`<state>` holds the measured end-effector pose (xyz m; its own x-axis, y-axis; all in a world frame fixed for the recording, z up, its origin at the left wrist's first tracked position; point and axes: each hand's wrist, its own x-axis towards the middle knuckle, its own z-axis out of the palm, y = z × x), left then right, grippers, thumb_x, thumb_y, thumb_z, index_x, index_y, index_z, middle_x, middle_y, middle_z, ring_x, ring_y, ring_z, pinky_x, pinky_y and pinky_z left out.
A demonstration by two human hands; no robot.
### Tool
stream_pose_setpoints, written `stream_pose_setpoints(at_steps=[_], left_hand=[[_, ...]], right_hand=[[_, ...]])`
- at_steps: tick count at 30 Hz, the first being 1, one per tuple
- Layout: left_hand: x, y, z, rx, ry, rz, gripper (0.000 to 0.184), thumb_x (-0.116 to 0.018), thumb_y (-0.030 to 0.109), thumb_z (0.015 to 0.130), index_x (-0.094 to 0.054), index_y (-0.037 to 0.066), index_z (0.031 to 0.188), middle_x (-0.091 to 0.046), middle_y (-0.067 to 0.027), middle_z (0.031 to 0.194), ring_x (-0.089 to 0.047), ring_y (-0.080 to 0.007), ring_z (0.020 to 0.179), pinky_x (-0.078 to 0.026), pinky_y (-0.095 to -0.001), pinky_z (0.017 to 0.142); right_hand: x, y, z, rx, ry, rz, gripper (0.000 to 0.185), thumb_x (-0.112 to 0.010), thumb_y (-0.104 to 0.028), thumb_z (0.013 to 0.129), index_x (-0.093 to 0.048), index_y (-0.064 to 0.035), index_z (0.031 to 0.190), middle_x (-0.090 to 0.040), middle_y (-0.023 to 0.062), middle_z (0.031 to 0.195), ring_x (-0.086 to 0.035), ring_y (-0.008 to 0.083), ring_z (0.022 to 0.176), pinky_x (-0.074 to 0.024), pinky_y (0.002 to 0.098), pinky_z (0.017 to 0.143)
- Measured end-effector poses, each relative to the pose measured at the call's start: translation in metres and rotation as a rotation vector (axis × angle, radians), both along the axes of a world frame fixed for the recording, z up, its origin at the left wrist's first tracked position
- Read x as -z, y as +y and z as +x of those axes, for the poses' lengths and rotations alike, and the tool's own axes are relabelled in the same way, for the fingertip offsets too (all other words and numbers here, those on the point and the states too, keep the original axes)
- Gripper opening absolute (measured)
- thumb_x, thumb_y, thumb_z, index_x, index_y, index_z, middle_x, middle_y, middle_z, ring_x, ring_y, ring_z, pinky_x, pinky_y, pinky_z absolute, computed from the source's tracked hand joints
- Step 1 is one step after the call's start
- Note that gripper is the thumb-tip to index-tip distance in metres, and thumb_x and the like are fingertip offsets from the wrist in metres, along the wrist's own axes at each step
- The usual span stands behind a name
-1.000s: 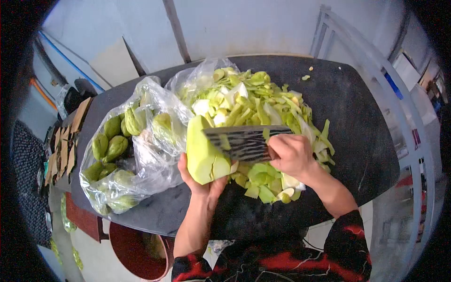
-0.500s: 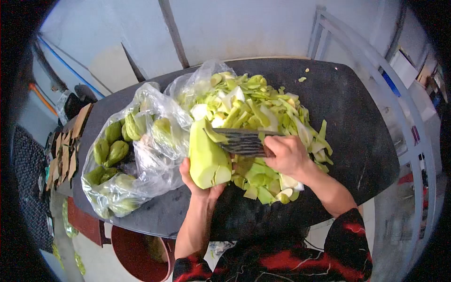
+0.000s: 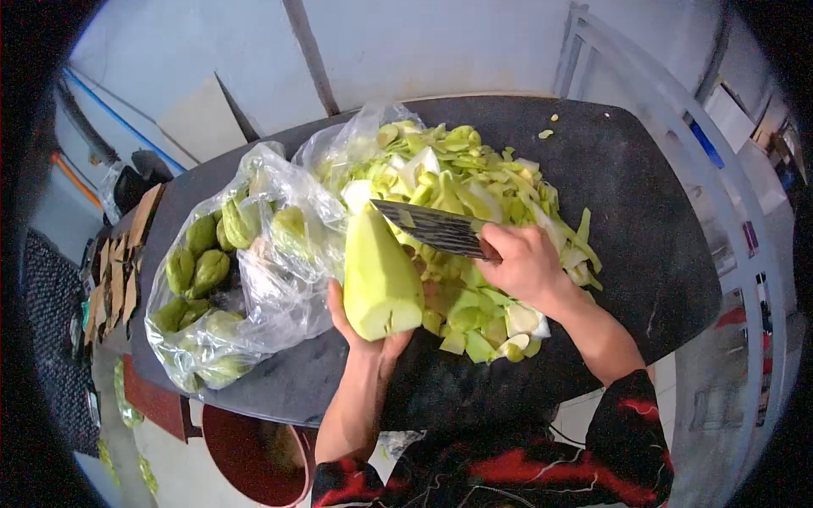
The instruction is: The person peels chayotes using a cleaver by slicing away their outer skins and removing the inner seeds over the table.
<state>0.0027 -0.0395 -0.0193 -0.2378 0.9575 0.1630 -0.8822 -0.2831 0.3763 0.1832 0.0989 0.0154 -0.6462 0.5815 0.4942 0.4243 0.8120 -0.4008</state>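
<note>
My left hand (image 3: 367, 332) holds a peeled green papaya (image 3: 379, 284) from below, its cut wide end toward me and its narrow end pointing away. My right hand (image 3: 523, 261) grips a kitchen knife (image 3: 440, 229) by the handle. The dark, streaked blade points left, its tip close to the papaya's narrow end. Whether the tip touches the papaya I cannot tell. Behind and under the knife spreads a heap of green peelings (image 3: 474, 182) mixed with whitish pieces.
A clear plastic bag (image 3: 284, 288) with several chayotes (image 3: 209, 273) inside lies left on the dark table (image 3: 644, 220). A reddish bin (image 3: 246, 457) stands below the front edge. Cardboard pieces (image 3: 118, 279) are at the left, a pale metal rail (image 3: 737, 220) at the right.
The knife blade has moved up and away from the papaya's side and now slants. The peel strip that hung at the papaya's upper right is off it. The view has shifted slightly.
</note>
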Motion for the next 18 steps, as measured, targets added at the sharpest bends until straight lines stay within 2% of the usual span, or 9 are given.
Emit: stream_pose_setpoints(at_steps=[2, 4, 5, 7, 8, 10, 12, 15, 18], left_hand=[[-0.003, 0.006, -0.004, -0.055, -0.037, -0.056, 0.082, -0.050, 0.068, 0.084, -0.041, 0.010, 0.141, -0.053, -0.0158, 0.132, -0.056, -0.0336, 0.113, -0.045, -0.0534, 0.095], [-0.011, 0.010, -0.005, -0.229, -0.096, -0.261, 0.081, -0.041, 0.070, 0.088, -0.043, 0.010, 0.141, -0.052, -0.0153, 0.133, -0.053, -0.0343, 0.117, -0.041, -0.0531, 0.101], [-0.015, 0.015, -0.007, -0.268, -0.194, -0.264, 0.077, -0.039, 0.068, 0.090, -0.044, 0.009, 0.140, -0.053, -0.0166, 0.133, -0.052, -0.0350, 0.119, -0.038, -0.0514, 0.104], [-0.021, 0.011, -0.005, -0.217, -0.137, -0.243, 0.077, -0.038, 0.067, 0.090, -0.045, 0.009, 0.139, -0.053, -0.0172, 0.132, -0.052, -0.0354, 0.118, -0.038, -0.0510, 0.104], [-0.022, 0.008, -0.004, -0.164, -0.077, -0.221, 0.076, -0.037, 0.067, 0.090, -0.045, 0.009, 0.139, -0.054, -0.0178, 0.131, -0.052, -0.0357, 0.118, -0.039, -0.0506, 0.104], [-0.012, 0.008, -0.009, -0.042, -0.141, -0.044, 0.077, -0.039, 0.065, 0.090, -0.043, 0.007, 0.140, -0.056, -0.0187, 0.127, -0.054, -0.0359, 0.114, -0.045, -0.0511, 0.098], [-0.015, 0.007, -0.001, -0.035, -0.159, 0.005, 0.079, -0.044, 0.066, 0.087, -0.042, 0.006, 0.139, -0.057, -0.0180, 0.124, -0.057, -0.0343, 0.110, -0.048, -0.0493, 0.094], [-0.011, 0.006, -0.004, -0.060, -0.006, -0.025, 0.080, -0.050, 0.065, 0.085, -0.042, 0.006, 0.138, -0.057, -0.0175, 0.122, -0.058, -0.0323, 0.108, -0.051, -0.0463, 0.092], [-0.006, 0.008, -0.003, -0.087, -0.039, -0.053, 0.080, -0.054, 0.064, 0.083, -0.043, 0.006, 0.137, -0.058, -0.0166, 0.120, -0.059, -0.0306, 0.107, -0.052, -0.0439, 0.089]], right_hand=[[-0.002, -0.001, -0.001, -0.066, 0.028, 0.058, 0.019, -0.070, -0.015, 0.070, -0.055, -0.0088, 0.080, -0.063, 0.0107, 0.069, -0.064, 0.0340, 0.062, -0.0517, 0.0445, 0.055], [-0.006, -0.008, 0.001, -0.100, 0.033, 0.088, 0.020, -0.071, -0.014, 0.067, -0.054, -0.0090, 0.075, -0.063, 0.0086, 0.068, -0.064, 0.0311, 0.060, -0.0509, 0.0425, 0.052], [-0.008, -0.011, 0.001, -0.152, 0.065, 0.176, 0.020, -0.071, -0.014, 0.065, -0.053, -0.0094, 0.073, -0.061, 0.0074, 0.066, -0.063, 0.0292, 0.058, -0.0503, 0.0413, 0.051], [-0.009, -0.018, -0.001, -0.231, 0.144, 0.372, 0.019, -0.069, -0.014, 0.063, -0.050, -0.0106, 0.066, -0.053, 0.0043, 0.059, -0.059, 0.0234, 0.053, -0.0478, 0.0367, 0.047], [-0.011, -0.022, -0.001, -0.237, 0.144, 0.371, 0.019, -0.069, -0.014, 0.063, -0.050, -0.0106, 0.066, -0.053, 0.0043, 0.059, -0.059, 0.0234, 0.053, -0.0478, 0.0367, 0.047], [-0.015, -0.031, -0.001, -0.295, 0.091, 0.482, 0.016, -0.066, -0.013, 0.065, -0.050, -0.0109, 0.065, -0.047, 0.0025, 0.057, -0.056, 0.0204, 0.051, -0.0460, 0.0329, 0.047], [-0.013, -0.036, -0.001, -0.319, 0.063, 0.529, 0.012, -0.063, -0.013, 0.067, -0.051, -0.0101, 0.067, -0.046, 0.0015, 0.059, -0.054, 0.0177, 0.052, -0.0445, 0.0299, 0.047], [-0.013, -0.041, -0.001, -0.309, 0.066, 0.610, 0.011, -0.063, -0.013, 0.067, -0.054, -0.0081, 0.071, -0.045, 0.0008, 0.060, -0.054, 0.0163, 0.053, -0.0439, 0.0287, 0.048], [-0.016, -0.042, -0.001, -0.324, 0.063, 0.592, 0.012, -0.064, -0.013, 0.066, -0.054, -0.0079, 0.071, -0.045, 0.0007, 0.060, -0.053, 0.0161, 0.053, -0.0436, 0.0284, 0.047]])
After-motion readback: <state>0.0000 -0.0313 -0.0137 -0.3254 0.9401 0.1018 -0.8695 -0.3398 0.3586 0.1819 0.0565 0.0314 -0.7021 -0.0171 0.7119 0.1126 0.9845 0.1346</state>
